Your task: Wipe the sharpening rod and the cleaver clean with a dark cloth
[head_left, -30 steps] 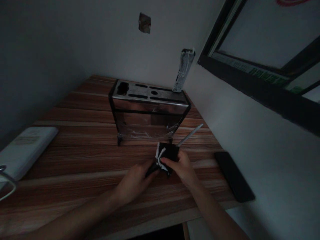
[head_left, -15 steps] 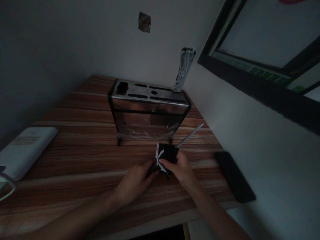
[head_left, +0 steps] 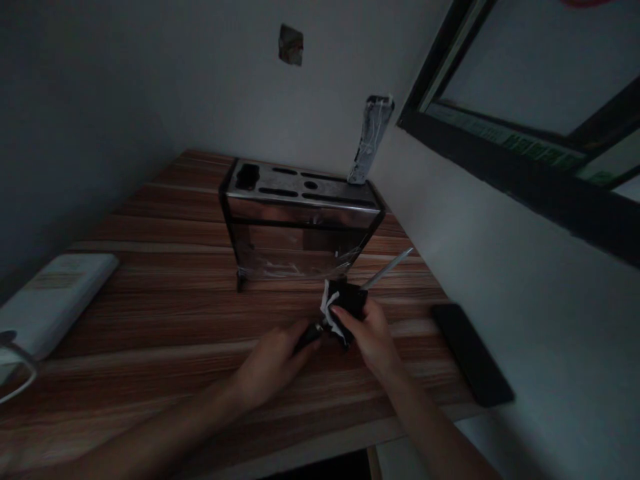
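My left hand (head_left: 273, 365) is closed round the black handle (head_left: 309, 335) of a slim tool. Its long, thin metal shaft (head_left: 389, 268) points up and right; whether it is a knife or a sharpening steel I cannot tell. Folded about the shaft is a black cloth (head_left: 349, 299) with a ragged white edge, pinched by my right hand (head_left: 373, 337) with the thumb on top. The cloth hides the shaft's middle. Just beyond stands a metal knife block (head_left: 277, 213) with slots and holes in its top. A grey handle-like piece (head_left: 369, 141), apparently wrapped in clear plastic, rises from its right end.
On the wood-grain table (head_left: 165, 293), a white box-shaped device (head_left: 55, 293) with a cable lies at the left. A black phone-like slab (head_left: 471, 353) rests at the right edge by the wall. A dark window frame (head_left: 500, 163) is at the upper right.
My right hand and the cloth have slid slightly up and right along the tool, away from the handle. More of the handle's end now shows. My left hand has barely moved.
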The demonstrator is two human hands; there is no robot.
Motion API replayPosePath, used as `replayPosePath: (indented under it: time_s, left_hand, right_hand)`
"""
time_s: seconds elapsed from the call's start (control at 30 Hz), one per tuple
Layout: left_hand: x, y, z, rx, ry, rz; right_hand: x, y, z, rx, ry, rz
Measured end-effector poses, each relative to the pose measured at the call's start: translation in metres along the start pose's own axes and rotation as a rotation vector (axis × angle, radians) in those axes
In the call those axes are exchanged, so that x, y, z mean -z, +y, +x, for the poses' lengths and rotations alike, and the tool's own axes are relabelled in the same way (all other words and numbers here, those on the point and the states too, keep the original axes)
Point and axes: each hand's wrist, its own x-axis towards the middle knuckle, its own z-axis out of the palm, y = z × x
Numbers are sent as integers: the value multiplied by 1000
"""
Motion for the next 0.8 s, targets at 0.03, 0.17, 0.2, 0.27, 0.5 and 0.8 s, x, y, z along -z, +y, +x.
replayPosePath:
  time_s: [0.03,0.17,0.2,0.27,0.5,0.8]
  left_hand:
    - [0,0,0,-1,-2,2]
    - [0,-1,0,-17,-2,14]
    - [0,0,0,-13,-6,21]
    - [1,0,1,2,-15,31]
    - [2,1,0,-7,-25,47]
    - [3,4,-1,-2,-40,65]
  right_hand:
    - [1,0,1,7,16,12]
    - [5,-1,6,32,68,72]
    - [6,-1,7,37,76,81]
    - [8,-3,8,47,96,95]
    - [18,-11,14,92,210,140]
    - [30,-19,21,168,320,202]
